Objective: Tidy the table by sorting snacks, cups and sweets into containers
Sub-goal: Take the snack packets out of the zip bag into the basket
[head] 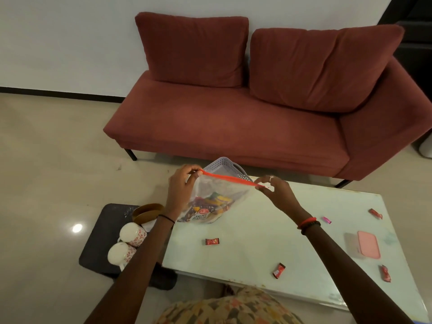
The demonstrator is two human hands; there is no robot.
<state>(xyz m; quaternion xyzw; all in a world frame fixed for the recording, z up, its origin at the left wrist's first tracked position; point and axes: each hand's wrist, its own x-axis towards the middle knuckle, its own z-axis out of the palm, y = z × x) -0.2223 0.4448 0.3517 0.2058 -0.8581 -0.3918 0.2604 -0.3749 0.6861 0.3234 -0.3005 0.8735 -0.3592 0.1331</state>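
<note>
A clear zip bag (217, 197) with a red-orange seal strip stands on the pale table (257, 249), holding snack packets, one labelled salted peanuts. My left hand (183, 185) pinches the strip's left end, and my right hand (277, 190) pinches its right end, so the strip is stretched taut. Loose wrapped sweets lie on the table: a red one (212, 241) near the bag, another red one (278, 270) nearer me, a pink one (326, 220), and two red ones (375, 213) (385, 273) at the right. A pink lidded box (364, 245) sits at the right.
A white perforated basket (228, 168) stands behind the bag at the table's far edge. Left of the table, a dark tray (100, 244) on the floor carries two white floral cups (133, 234) (120, 253) and a brown bowl (147, 212). A red sofa (257, 113) stands beyond.
</note>
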